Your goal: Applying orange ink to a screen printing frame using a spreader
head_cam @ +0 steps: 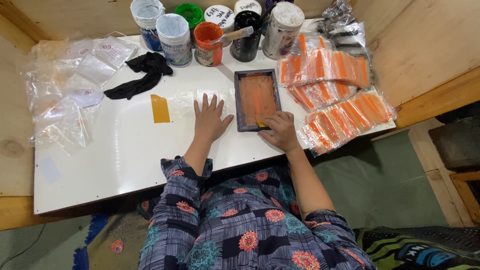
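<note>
White table (115,150), right hand (280,131) gripping yellow squeegee (262,124) at orange-inked frame's (256,99) near edge

Single view, head-worn, looking steeply down from above the seated person's lap. Faces forward across the white worktop (115,155) toward the plywood back wall (75,15). Close range: both forearms fill the centre, the far row of paint tubs (175,32) sits at the top edge, floor shows bottom and right.
</note>
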